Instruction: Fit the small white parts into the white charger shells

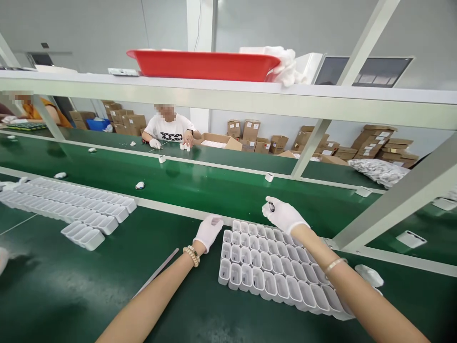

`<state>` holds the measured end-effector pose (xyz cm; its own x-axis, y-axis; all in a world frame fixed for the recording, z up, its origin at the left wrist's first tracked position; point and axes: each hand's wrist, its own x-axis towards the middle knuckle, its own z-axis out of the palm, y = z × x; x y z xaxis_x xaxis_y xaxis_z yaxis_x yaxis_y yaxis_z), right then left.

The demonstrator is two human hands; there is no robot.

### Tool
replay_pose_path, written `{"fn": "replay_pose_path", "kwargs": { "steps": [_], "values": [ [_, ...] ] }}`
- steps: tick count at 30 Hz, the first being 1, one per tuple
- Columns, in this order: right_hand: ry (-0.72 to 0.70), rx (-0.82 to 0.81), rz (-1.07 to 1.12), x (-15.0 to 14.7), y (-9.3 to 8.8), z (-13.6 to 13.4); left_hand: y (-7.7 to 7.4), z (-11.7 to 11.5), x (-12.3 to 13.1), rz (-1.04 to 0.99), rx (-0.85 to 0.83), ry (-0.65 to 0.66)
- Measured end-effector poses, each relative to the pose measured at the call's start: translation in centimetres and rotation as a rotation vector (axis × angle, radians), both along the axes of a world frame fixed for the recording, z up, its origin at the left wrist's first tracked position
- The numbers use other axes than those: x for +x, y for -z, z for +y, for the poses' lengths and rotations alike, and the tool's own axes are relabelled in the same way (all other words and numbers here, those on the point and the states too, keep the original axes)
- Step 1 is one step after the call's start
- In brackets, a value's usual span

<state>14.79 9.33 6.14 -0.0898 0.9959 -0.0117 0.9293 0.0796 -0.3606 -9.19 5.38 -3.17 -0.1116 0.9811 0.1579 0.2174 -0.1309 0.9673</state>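
My left hand (pixel 208 232), in a white glove and with a beaded bracelet at the wrist, rests at the near belt rail beside the left end of several rows of small white plastic cups (pixel 269 282). Its fingers are curled, and what they hold, if anything, blends with the glove. Reaching over the back row is my right hand (pixel 283 214), also gloved, above the belt edge. A small dark, shiny piece (pixel 272 207) shows between its closed thumb and fingers. The cups stand open end up, side by side; my right forearm hides some at the right.
A green conveyor belt (pixel 200 186) carries scattered white parts. More white cups (pixel 78 202) stand left, near a thin strip (pixel 157 271). A red tray (pixel 203 65) sits on the overhead shelf; a slanted post (pixel 396 200) stands right. A co-worker (pixel 170 128) works across the belt.
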Motion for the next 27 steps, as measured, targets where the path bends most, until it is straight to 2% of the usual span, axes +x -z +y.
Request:
{"fn": "replay_pose_path", "kwargs": {
  "steps": [3, 6, 12, 17, 20, 23, 27],
  "values": [
    [-0.002, -0.048, -0.08, 0.6, 2.0, 2.5, 1.9, 0.1, 0.2, -0.006, -0.025, -0.009],
    [-0.02, -0.056, -0.133, 1.3, 3.5, 3.2, 2.3, -0.1, 0.2, 0.01, -0.024, -0.002],
    [-0.06, 0.056, -0.239, 2.2, 3.8, 2.6, 2.0, 0.0, 0.1, 0.023, -0.037, 0.043],
    [-0.233, 0.081, -0.314, 0.3, 5.4, 0.9, 2.1, 0.0, 0.1, 0.023, -0.049, 0.069],
    [-0.275, 0.083, -0.357, -0.8, 6.4, 0.0, 2.1, -0.1, 0.1, 0.025, -0.041, 0.071],
    [-0.293, 0.115, -0.358, -1.2, 6.0, -0.3, 2.1, -0.2, 0.2, 0.032, -0.032, 0.072],
    [-0.347, 0.204, -0.277, -1.3, 3.6, -2.4, 2.2, -0.3, 0.1, 0.038, -0.021, 0.087]
  ]
}}
